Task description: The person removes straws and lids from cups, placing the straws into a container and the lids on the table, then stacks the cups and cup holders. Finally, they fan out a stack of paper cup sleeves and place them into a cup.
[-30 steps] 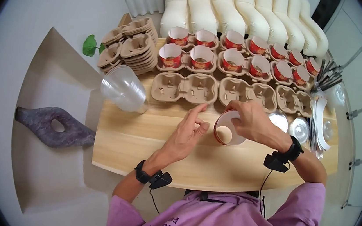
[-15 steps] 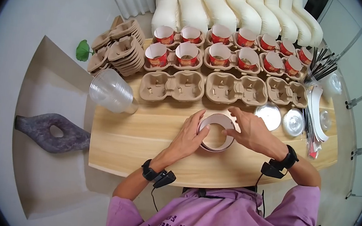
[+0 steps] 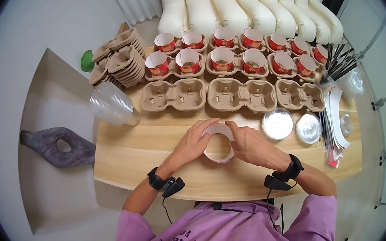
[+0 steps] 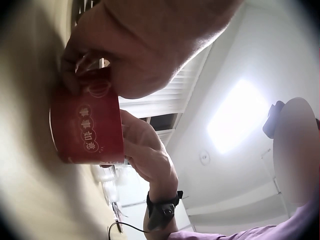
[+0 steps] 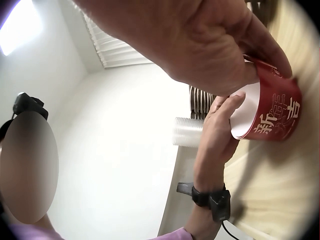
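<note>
A red paper cup sleeve (image 3: 221, 129) with a white inside stands as a ring at the middle of the wooden table, and the tabletop shows through it. Pale lettering runs over its red outside (image 4: 87, 125) in both wrist views. My left hand (image 3: 191, 141) grips its left side, thumb inside the rim and fingers outside. From the right, my right hand (image 3: 252, 144) pinches the opposite wall, with its thumb reaching inside in the right wrist view. The sleeve's lower edge is close against the tabletop.
Cardboard cup carriers (image 3: 173, 95) line the back, the rear ones bearing several red sleeves (image 3: 221, 60). Stacked carriers (image 3: 123, 61) and nested clear plastic cups (image 3: 112, 105) stand left. To the right are clear lids (image 3: 277, 123), flat white strips (image 3: 335, 117) and black straws (image 3: 339, 63).
One second ago only my right hand held the sleeve, tilted, with the left hand apart. Now it sits level between both hands, farther left in the head view, which has also shifted.
</note>
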`<state>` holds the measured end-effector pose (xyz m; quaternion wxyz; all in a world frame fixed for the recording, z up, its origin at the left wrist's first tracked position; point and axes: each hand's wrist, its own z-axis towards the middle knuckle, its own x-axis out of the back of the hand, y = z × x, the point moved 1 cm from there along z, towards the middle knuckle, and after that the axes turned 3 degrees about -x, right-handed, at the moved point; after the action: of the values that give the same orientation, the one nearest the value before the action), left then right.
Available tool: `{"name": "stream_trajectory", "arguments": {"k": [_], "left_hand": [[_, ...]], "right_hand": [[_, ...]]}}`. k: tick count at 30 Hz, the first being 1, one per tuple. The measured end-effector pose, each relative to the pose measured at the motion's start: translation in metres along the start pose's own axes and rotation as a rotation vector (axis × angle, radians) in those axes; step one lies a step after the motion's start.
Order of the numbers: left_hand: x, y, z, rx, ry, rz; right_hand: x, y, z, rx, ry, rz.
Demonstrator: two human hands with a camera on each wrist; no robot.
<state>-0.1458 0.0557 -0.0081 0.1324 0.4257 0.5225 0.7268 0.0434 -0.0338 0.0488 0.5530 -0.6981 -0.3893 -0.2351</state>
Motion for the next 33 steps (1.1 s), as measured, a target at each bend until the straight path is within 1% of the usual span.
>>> {"name": "stream_trajectory", "arguments": {"k": [1, 3, 4, 6, 7, 9, 10, 12, 14, 19, 21, 23, 25, 26, 28, 29, 31, 32, 33], "left_hand": [[0.001, -0.001, 0.000, -0.003, -0.038, -0.017], [0.002, 0.001, -0.001, -0.011, -0.037, 0.004], [0.003, 0.002, -0.001, -0.025, -0.035, 0.024], [0.004, 0.001, -0.003, -0.024, -0.022, 0.031], [0.004, 0.000, -0.005, -0.025, -0.009, 0.033], [0.006, 0.003, -0.004, -0.005, -0.017, 0.011], [0.007, 0.003, -0.004, 0.011, -0.023, -0.013], [0.006, 0.004, -0.005, 0.025, -0.019, -0.024], [0.006, 0.006, -0.005, 0.037, -0.015, -0.036], [0.010, 0.009, -0.009, -0.004, 0.023, 0.190], [0.009, 0.009, -0.011, -0.008, 0.040, 0.189], [0.008, 0.007, -0.012, -0.014, 0.055, 0.186], [0.008, 0.000, -0.011, 0.005, 0.055, 0.017], [0.007, 0.000, -0.012, 0.002, 0.056, 0.016], [0.005, 0.002, -0.012, 0.070, 0.028, -0.223], [0.004, -0.003, -0.011, 0.068, 0.028, -0.222], [0.000, -0.012, -0.009, 0.089, 0.065, -0.467], [-0.001, -0.013, -0.009, 0.087, 0.065, -0.467], [-0.002, -0.013, -0.008, 0.165, 0.061, -0.621]], "right_hand": [[-0.001, 0.001, -0.001, 0.003, -0.002, 0.003], [-0.002, 0.003, -0.002, 0.033, 0.055, -0.011], [-0.005, 0.008, -0.002, 0.036, 0.055, -0.007], [-0.010, 0.019, -0.003, 0.105, 0.105, 0.022], [-0.005, 0.016, -0.004, 0.107, 0.105, 0.026], [0.007, 0.009, -0.009, -0.038, -0.043, 0.138], [0.003, 0.012, -0.009, -0.037, -0.044, 0.139], [-0.008, 0.022, -0.009, 0.028, 0.121, 0.074], [-0.005, 0.016, -0.011, 0.023, 0.126, 0.052], [-0.005, 0.014, -0.016, 0.050, 0.142, 0.026], [-0.015, 0.024, -0.015, 0.145, 0.250, -0.059], [-0.009, 0.018, -0.017, 0.115, 0.244, -0.030], [-0.008, 0.018, -0.017, 0.084, 0.238, 0.000], [-0.011, 0.020, -0.016, 0.095, 0.274, -0.005], [-0.016, 0.026, -0.013, 0.107, 0.312, -0.012], [-0.018, 0.028, -0.011, 0.143, 0.317, 0.015], [-0.017, 0.028, -0.011, 0.178, 0.323, 0.040], [-0.014, 0.024, -0.012, 0.172, 0.281, 0.032], [-0.012, 0.022, -0.012, 0.166, 0.238, 0.024]]}}
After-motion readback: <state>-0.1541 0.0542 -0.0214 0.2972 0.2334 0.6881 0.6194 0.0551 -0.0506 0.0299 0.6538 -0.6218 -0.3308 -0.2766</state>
